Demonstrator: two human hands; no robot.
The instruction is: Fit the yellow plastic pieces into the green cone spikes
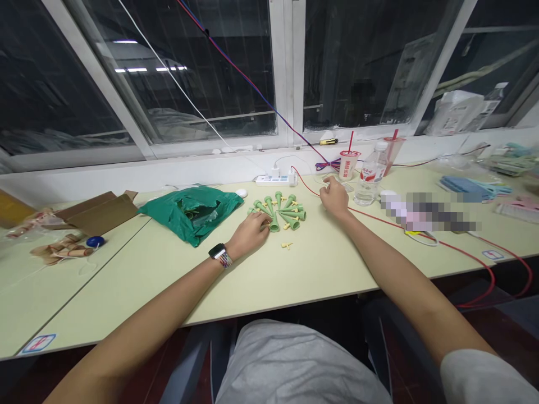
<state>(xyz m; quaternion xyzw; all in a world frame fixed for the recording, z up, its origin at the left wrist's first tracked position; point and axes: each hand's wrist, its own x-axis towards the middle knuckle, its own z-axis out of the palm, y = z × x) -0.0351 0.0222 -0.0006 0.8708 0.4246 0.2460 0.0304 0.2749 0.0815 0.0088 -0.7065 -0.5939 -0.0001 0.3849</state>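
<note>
A pile of green cone-shaped plastic spikes [283, 212] with small yellow fittings lies on the pale table [295, 269]. My left hand [250, 232], with a watch on its wrist, rests at the pile's left edge, fingers curled around one green cone [273, 224]. My right hand [334, 196] lies to the right of the pile, fingers bent down on the table next to a red cable [379, 219]; whether it holds anything is hidden. A loose yellow fitting [287, 246] lies in front of the pile.
A green plastic bag [191, 210] lies left of the pile, a cardboard box [99, 212] further left. A white power strip [275, 179], a cup with a straw [347, 164] and a water bottle [370, 174] stand behind. Cloths and packets fill the right end.
</note>
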